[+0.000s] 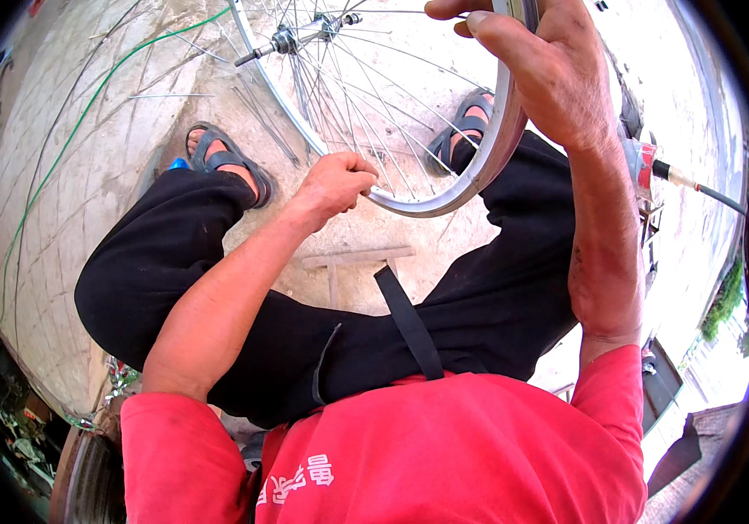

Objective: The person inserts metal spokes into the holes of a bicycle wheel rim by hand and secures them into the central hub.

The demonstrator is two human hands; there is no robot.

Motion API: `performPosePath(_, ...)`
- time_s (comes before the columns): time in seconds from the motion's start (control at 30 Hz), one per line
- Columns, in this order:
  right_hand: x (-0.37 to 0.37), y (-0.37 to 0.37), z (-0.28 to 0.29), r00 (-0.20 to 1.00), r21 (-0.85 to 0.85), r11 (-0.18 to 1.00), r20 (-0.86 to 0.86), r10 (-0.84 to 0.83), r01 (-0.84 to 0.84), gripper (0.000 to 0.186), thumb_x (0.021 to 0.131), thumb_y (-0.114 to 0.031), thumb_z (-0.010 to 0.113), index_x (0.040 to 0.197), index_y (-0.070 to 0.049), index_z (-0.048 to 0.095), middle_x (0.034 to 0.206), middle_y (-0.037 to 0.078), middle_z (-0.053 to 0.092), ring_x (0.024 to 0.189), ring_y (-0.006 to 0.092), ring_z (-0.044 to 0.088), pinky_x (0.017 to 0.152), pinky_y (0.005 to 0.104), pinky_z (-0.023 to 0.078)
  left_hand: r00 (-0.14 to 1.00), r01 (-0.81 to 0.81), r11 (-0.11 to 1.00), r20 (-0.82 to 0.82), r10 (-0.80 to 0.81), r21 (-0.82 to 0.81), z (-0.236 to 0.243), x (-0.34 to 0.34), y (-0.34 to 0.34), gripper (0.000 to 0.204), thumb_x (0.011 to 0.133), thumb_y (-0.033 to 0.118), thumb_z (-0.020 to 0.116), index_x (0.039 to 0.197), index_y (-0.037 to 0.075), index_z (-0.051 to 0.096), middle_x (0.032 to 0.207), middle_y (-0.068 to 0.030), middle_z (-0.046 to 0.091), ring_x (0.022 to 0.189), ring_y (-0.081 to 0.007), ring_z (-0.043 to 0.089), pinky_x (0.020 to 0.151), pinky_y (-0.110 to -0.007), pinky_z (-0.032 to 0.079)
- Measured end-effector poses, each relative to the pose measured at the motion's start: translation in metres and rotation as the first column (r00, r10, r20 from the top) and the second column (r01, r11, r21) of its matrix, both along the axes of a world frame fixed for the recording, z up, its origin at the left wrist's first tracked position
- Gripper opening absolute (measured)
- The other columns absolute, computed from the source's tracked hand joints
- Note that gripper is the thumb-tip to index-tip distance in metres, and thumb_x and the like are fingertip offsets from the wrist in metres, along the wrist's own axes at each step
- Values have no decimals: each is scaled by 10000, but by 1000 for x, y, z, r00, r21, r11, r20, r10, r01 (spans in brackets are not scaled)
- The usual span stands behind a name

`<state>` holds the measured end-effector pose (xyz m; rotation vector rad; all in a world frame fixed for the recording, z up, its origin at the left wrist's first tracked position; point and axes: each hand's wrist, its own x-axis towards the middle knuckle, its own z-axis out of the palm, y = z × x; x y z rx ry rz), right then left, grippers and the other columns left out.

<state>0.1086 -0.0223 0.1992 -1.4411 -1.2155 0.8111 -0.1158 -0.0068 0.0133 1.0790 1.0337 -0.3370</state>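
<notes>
A spoked bicycle wheel point(482, 166) with a silver rim stands tilted between my feet, its upper part cut off by the top of the view. Its hub point(284, 40) has a threaded axle sticking out, and thin spokes run from it to the rim. My right hand point(542, 74) grips the rim at the upper right, thumb and fingers reaching inward over it. At the wheel's near left edge, my left hand point(335, 186) has its fingers curled and pinched against the rim. Whether a small part sits between those fingertips is hidden.
Several loose spokes point(268, 127) lie on the concrete floor left of the wheel. A green cord point(86, 113) runs along the floor at the far left. Right of my knee is a red and clear object point(642, 166) with a black cable. Scrap point(21, 419) is piled at lower left.
</notes>
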Motion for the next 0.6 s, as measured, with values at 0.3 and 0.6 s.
performPosePath(0.3,10,3,-17,999,131,991,30,36,-39,908,764,16,495,1609,33,162,1356,257,523,1038,252,653,932,408,549,999,27,999,-41,-26,38,-8,-3,-1,241,934,173,664,1098,-4,679,847,-54,632,606,-114,511,537,-294,423)
performPosePath(0.6,14,0,-16,996,92,994,59,60,-66,910,773,-34,528,1607,39,171,1344,254,536,1049,255,651,937,416,557,995,19,997,-100,-12,74,-15,-7,3,253,929,163,648,1111,-10,678,847,-55,638,605,-117,520,544,-302,430)
